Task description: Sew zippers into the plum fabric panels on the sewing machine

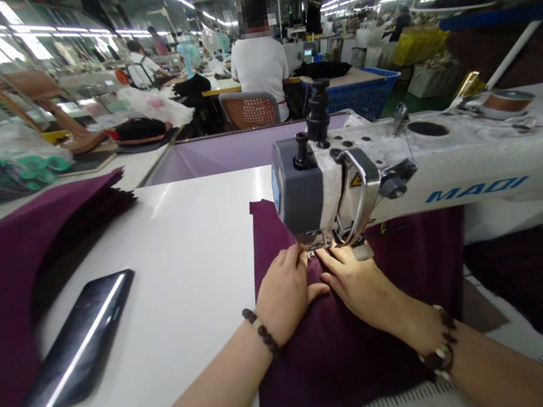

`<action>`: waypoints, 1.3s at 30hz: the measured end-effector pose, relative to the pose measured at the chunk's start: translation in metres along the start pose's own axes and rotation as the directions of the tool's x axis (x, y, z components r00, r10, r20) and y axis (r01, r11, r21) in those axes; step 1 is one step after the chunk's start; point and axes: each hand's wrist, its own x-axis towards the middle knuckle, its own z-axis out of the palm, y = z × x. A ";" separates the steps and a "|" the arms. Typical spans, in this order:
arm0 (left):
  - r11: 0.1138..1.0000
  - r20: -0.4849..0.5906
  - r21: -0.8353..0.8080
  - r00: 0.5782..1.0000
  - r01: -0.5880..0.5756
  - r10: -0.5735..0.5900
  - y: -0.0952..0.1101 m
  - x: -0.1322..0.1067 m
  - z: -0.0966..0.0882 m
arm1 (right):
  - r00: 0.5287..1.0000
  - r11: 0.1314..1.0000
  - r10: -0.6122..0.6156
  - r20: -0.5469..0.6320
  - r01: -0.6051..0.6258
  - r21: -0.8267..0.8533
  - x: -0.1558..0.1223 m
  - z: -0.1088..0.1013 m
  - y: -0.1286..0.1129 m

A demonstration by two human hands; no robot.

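Note:
A maroon fabric piece (320, 372) lies under the head of a white and grey sewing machine (298, 179). My left hand (284, 292) rests on the cloth just left of the presser foot (312, 255), its thumb stretched out to the right. On the other side of the foot, my right hand (361, 285) presses on the same cloth with its fingers extended forward. The tips of both hands are close to the needle area and partly hidden by the machine head. Neither hand grips anything that I can see.
A dark phone (76, 345) lies on the white table (183, 263), beside a stack of maroon panels (0, 282). More dark fabric (541, 293) lies at the right. Past the lilac partition (214, 154), a person in white (259, 64) sits with their back to me.

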 end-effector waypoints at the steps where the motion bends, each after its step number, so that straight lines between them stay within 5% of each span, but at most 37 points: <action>1: 1.000 0.002 -0.004 1.000 0.003 -0.003 0.000 0.000 0.000 | 1.000 1.000 0.005 -0.002 -0.005 -0.001 0.000 0.000 0.000; 28: 1.000 -0.033 -0.019 0.999 -0.022 0.022 -0.002 0.001 -0.001 | 0.988 0.999 -0.034 -0.149 0.029 -0.039 0.001 0.007 0.002; 35: 0.999 -0.081 -0.017 0.996 -0.034 0.032 -0.003 0.002 0.002 | 0.990 0.998 -0.058 -0.130 0.059 0.003 0.007 0.003 0.003; 39: 0.996 -0.045 0.066 0.997 0.058 -0.055 -0.014 0.003 0.002 | 0.997 0.998 -0.048 -0.065 0.046 -0.034 0.016 -0.011 0.008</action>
